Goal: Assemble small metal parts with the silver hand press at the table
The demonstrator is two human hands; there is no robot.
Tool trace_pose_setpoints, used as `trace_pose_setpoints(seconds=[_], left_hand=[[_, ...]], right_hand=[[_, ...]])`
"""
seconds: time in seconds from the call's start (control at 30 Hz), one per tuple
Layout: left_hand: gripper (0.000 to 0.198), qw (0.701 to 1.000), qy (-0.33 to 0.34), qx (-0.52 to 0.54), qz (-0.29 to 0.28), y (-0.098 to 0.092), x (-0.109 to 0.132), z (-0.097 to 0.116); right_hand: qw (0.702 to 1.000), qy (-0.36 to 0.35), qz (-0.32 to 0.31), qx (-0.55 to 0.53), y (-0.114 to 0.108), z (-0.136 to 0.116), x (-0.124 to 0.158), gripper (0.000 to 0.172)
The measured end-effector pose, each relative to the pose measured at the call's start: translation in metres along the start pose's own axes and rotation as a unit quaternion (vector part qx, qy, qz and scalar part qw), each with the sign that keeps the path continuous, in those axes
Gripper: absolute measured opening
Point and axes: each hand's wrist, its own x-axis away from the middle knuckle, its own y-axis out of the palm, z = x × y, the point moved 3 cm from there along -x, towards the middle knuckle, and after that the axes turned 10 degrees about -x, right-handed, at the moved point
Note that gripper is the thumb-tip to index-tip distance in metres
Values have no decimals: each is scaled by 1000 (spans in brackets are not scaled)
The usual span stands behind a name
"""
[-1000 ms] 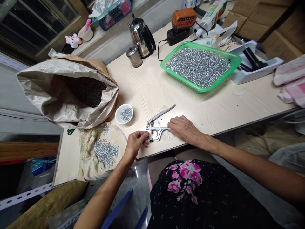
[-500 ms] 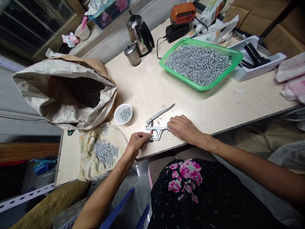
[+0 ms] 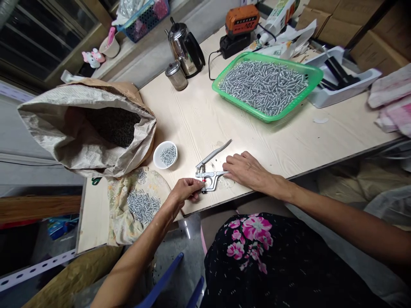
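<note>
A metal hand press tool (image 3: 210,171) lies on the light wooden table (image 3: 205,119) near its front edge, its upper lever raised. My right hand (image 3: 247,169) rests on the tool's lower handle, fingers curled over it. My left hand (image 3: 186,190) is pinched at the tool's jaw, holding something too small to make out. Just left of it, a pile of small silver metal pieces (image 3: 143,205) lies on a patterned cloth (image 3: 125,222). A white dish (image 3: 165,155) with more such pieces stands behind.
An open paper sack (image 3: 93,124) of dark pieces stands at the left. A green basket (image 3: 266,85) full of silver pieces sits at the back right, with a kettle (image 3: 186,47), a small metal canister (image 3: 176,75), a battery charger (image 3: 239,30) and a white tray (image 3: 340,81).
The view has drifted slightly. My left hand has slid a little lower at the tool's jaw. The right hand stays on the handle.
</note>
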Motion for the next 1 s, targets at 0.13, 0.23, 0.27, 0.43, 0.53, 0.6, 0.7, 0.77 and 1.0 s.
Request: trace_pose_setpoints(seconds=[0.13, 0.23, 0.27, 0.43, 0.53, 0.6, 0.7, 0.77, 1.0], left_hand=[[37, 1000, -7, -4, 0, 1, 1, 0], [36, 1000, -3, -10, -1, 3, 2, 0], [36, 1000, -1, -14, -6, 3, 2, 0], [36, 999, -5, -36, -19, 5, 5, 2], [36, 999, -7, -37, -19, 7, 6, 2], [36, 999, -9, -38, -21, 9, 7, 2], [34, 999, -15, -37, -15, 12, 7, 1], [33, 999, -19, -32, -9, 13, 7, 0], [30, 999, -30, -37, -1, 12, 6, -2]], right_hand=[[1000, 4, 13, 18, -11, 9, -26, 15], [998, -8, 14, 65, -9, 20, -50, 19], [997, -15, 8, 76, -7, 24, -58, 19], [991, -58, -16, 123, 0, 32, -79, 24], [989, -60, -1, 134, -1, 31, -78, 25], [989, -60, 3, 132, -2, 31, -77, 23], [990, -62, -8, 124, -2, 32, -79, 17], [991, -55, -18, 117, -4, 33, -80, 18], [996, -72, -56, 20, -17, 32, -56, 41]])
